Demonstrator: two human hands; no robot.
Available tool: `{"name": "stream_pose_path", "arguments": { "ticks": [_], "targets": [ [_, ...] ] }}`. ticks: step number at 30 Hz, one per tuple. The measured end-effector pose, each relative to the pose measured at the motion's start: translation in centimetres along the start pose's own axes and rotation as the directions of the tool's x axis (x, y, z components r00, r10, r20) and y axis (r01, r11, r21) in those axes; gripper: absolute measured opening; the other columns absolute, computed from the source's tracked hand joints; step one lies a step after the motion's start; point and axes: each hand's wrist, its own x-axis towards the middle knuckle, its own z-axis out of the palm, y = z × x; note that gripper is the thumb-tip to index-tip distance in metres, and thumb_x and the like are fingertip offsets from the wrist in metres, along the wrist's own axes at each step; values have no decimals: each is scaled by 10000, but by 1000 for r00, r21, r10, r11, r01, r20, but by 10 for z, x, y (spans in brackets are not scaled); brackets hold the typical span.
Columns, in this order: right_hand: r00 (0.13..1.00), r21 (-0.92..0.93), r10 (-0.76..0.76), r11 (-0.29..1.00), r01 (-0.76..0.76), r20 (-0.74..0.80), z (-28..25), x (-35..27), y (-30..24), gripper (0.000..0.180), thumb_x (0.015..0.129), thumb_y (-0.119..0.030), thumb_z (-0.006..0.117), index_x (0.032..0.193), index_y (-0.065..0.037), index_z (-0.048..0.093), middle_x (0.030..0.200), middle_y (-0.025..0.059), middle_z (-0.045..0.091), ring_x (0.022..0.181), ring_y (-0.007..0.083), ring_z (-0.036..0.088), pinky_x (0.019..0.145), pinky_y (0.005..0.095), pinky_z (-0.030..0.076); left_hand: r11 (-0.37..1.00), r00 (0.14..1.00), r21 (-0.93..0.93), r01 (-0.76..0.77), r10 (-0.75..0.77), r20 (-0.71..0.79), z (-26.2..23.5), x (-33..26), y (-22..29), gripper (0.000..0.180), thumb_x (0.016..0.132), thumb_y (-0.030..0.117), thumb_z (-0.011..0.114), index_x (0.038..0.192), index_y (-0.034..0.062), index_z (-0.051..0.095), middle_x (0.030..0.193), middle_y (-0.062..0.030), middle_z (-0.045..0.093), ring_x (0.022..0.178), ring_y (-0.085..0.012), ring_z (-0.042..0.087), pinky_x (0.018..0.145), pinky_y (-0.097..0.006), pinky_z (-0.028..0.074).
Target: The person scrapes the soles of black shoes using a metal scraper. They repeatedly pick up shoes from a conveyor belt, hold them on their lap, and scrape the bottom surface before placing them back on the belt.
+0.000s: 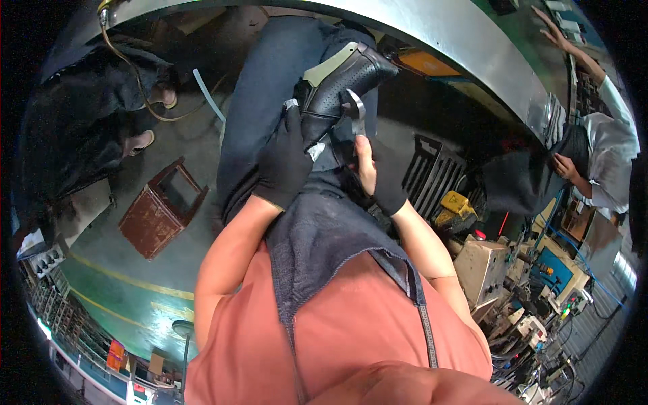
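A black shoe upper (347, 81), perforated along its side and with a pale green-grey piece along one edge, rests tilted over my lap. My left hand (286, 162), in a black glove with white tape on a fingertip, grips its near end. In my right hand (378, 165) is a metal tool with a curved head (358, 106), close to the upper's side. The glove on this hand leaves the thumb bare. The tool's lower part is hidden in my fist. A small white scrap (315, 150) shows between my hands. A dark denim apron (324, 229) covers my lap.
A metal bench edge (432, 27) curves across the far side. A brown crate (162, 209) stands on the floor to the left, a black slatted crate (435, 172) to the right. Machinery (486, 270) fills the right. Other people stand left and work at right.
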Motion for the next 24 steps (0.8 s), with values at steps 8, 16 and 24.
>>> {"name": "stream_pose_path", "arguments": {
  "ticks": [8,16,24],
  "targets": [
    [990,-137,-138,982,132,-32,-5,2,-18,378,979,-311,444,936,25,611,825,271,618,765,428,619,649,452,459,991,991,-88,100,-91,101,-10,7,7,816,798,218,706,1393,-104,249,1347,-343,395,1234,-461,433,1046,-436,353],
    [989,-260,-148,956,137,-23,-2,2,-12,354,968,-294,467,930,18,630,813,275,617,749,415,630,629,472,462,988,985,-105,115,-100,144,-9,4,6,785,828,208,672,1400,-101,233,1385,-341,347,1272,-462,386,1064,-437,331],
    [998,-58,-34,998,31,-57,-7,-4,20,482,999,-409,393,884,23,574,665,73,526,636,144,552,589,329,438,979,978,-144,142,-116,175,-25,6,3,822,805,283,705,1422,-34,264,1378,-300,390,1267,-441,405,1067,-441,325]
  ]
}}
